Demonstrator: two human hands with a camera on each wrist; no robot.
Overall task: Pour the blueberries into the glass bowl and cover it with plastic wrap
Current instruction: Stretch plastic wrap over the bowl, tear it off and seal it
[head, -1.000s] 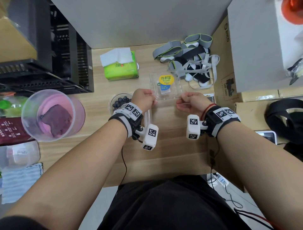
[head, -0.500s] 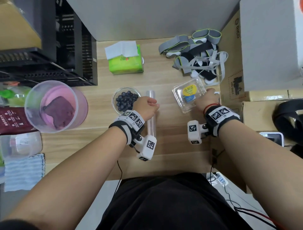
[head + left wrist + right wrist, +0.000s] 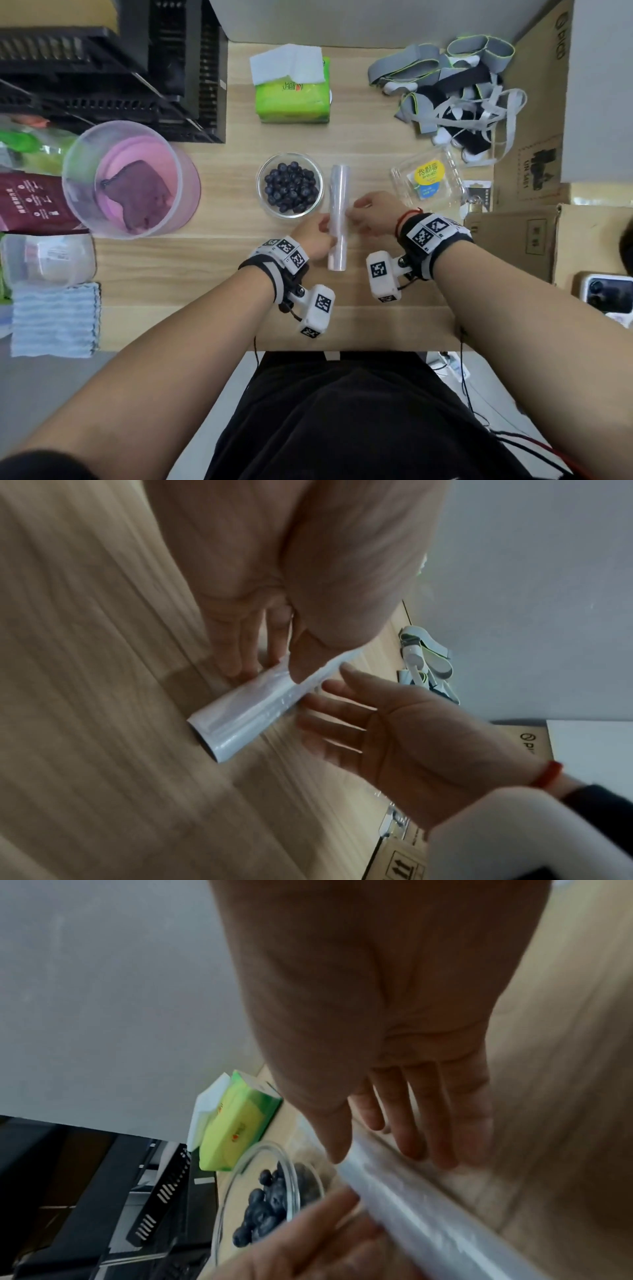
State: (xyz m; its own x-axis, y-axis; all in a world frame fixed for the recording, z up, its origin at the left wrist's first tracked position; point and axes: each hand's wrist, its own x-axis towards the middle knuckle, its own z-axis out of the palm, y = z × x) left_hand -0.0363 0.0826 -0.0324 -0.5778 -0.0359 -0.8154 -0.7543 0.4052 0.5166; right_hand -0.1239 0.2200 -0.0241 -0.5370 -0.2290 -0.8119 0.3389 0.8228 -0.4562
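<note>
A glass bowl (image 3: 290,156) full of blueberries (image 3: 291,186) stands mid-table, also seen in the right wrist view (image 3: 240,1177). Just right of it lies the plastic wrap roll (image 3: 338,192), pointing away from me. My left hand (image 3: 325,234) grips the roll's near half from the left, thumb on top (image 3: 298,669) and fingers on its far side. My right hand (image 3: 356,216) reaches it from the right with straight fingers (image 3: 441,1137) and its thumb at the film. The empty clear blueberry box (image 3: 426,178) with a yellow label lies further right.
A green tissue pack (image 3: 293,92) lies behind the bowl and a pile of grey straps (image 3: 455,89) at the back right. A pink plastic tub (image 3: 132,178) and black racks (image 3: 113,68) stand left. Cardboard boxes (image 3: 513,240) line the right edge.
My right hand set the blueberry box down at the right, let go and came left to the roll. My left hand stayed on the roll and slid toward its near end.
</note>
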